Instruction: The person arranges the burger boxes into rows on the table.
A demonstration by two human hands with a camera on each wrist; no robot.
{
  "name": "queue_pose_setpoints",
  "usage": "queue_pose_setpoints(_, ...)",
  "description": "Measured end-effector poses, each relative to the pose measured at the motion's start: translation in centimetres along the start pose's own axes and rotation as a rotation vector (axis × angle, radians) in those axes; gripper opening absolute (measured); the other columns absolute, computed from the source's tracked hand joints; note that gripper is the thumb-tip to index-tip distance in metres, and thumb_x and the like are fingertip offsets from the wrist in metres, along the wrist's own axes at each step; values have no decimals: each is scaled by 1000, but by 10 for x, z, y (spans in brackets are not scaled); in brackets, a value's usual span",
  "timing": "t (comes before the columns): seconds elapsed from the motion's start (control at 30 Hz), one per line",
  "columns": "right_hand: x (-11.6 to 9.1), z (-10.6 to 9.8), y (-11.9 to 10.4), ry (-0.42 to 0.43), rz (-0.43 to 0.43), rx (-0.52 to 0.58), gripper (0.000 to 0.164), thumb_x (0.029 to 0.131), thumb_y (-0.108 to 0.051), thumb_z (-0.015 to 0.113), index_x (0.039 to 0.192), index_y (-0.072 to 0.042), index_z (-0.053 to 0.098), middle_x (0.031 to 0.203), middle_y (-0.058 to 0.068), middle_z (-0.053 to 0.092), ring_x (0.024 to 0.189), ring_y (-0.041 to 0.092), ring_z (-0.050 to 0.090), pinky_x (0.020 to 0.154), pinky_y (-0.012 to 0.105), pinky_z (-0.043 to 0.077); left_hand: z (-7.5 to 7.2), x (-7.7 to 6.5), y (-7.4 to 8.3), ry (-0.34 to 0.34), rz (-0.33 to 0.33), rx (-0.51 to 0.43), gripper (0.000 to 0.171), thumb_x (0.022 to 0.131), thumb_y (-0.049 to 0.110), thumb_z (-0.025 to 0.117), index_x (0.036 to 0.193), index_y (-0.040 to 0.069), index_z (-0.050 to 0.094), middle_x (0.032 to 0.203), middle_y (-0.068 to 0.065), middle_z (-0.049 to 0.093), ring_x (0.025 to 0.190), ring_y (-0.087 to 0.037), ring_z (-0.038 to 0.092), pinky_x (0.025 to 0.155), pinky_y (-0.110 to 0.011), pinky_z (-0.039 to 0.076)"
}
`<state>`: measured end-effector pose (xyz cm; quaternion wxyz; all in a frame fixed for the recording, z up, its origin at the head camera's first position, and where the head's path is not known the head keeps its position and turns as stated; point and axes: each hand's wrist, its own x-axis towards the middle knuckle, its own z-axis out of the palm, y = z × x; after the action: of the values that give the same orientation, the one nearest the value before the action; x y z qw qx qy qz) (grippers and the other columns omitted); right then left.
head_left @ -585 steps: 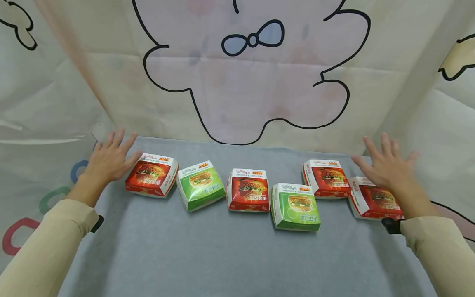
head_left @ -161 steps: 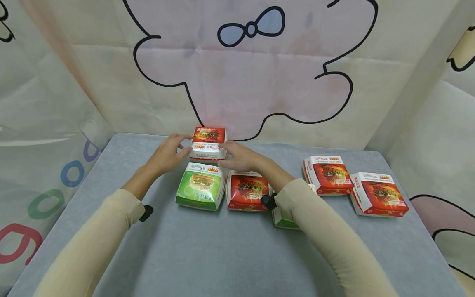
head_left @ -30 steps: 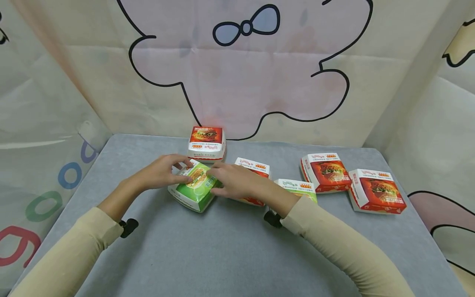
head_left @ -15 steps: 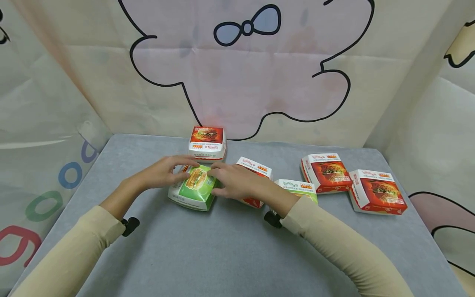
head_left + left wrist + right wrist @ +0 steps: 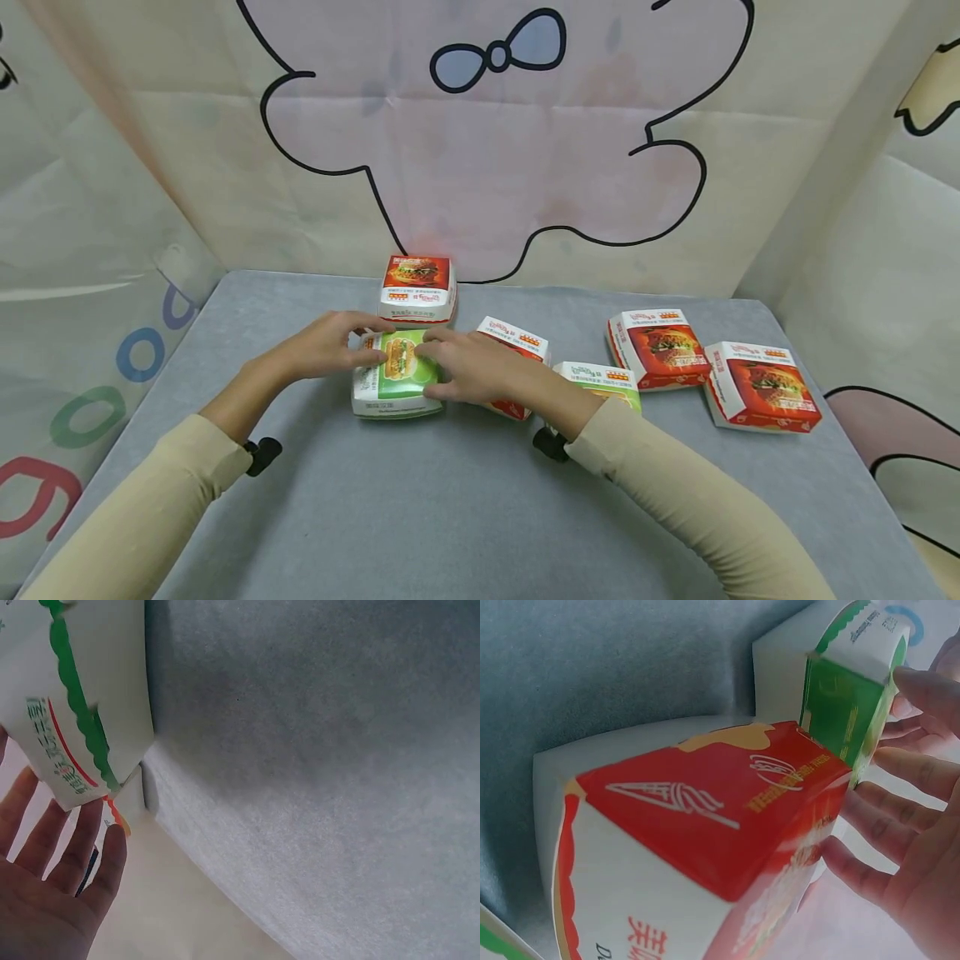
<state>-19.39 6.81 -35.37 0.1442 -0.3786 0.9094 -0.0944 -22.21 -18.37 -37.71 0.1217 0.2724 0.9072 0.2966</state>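
Observation:
A green-and-white burger box (image 5: 401, 400) lies on the table between my hands, its white printed band facing left. My left hand (image 5: 318, 346) touches its left side with thumb and fingers; the left wrist view has fairly straight fingers at the box's corner. From the other side my right hand (image 5: 476, 367) touches it, and in the right wrist view its fingers (image 5: 900, 795) are extended along the green box (image 5: 840, 705). Behind the green box stands a red burger box (image 5: 417, 292), its white band toward me. Partly covered by my right hand, another red burger box (image 5: 517, 336) sits just right.
A second green box (image 5: 600, 377) is half hidden by my right forearm. Two red boxes (image 5: 660, 350) stand side by side on the right. Grey cloth covers the table (image 5: 390, 517). A patterned curtain (image 5: 480, 167) hangs along the back and sides.
Over the last second the green box has turned counterclockwise until it sits square between my hands. Earlier, the leftmost red box went to the back, turned around. The middle red box is now slightly askew.

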Motion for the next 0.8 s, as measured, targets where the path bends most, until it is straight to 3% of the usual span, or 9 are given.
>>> queue_pose_setpoints(0.3,0,2,0,13,0,-31,57,94,-36,69,143,-13,53,148,8,45,115,23,58,97,40,49,-1,0,2,-13,-103,40,55,87,36,77,133,9,64,126,-13,64,107,-31,59,79,-43,53)
queue_pose_setpoints(0.57,1,3,1,6,4,-37,57,94,-35,69,144,-13,52,149,8,44,120,22,56,99,41,48,0,1,2,5,-46,39,51,89,34,75,132,8,64,124,-9,66,106,-27,59,81,-44,51)
queue_pose_setpoints(0.8,1,3,3,10,-6,-36,56,95,-32,69,145,-13,51,149,9,44,118,24,58,100,41,48,2,1,2,-26,10,-47,55,90,30,75,138,9,60,137,-13,60,117,-32,58,91,-52,49)
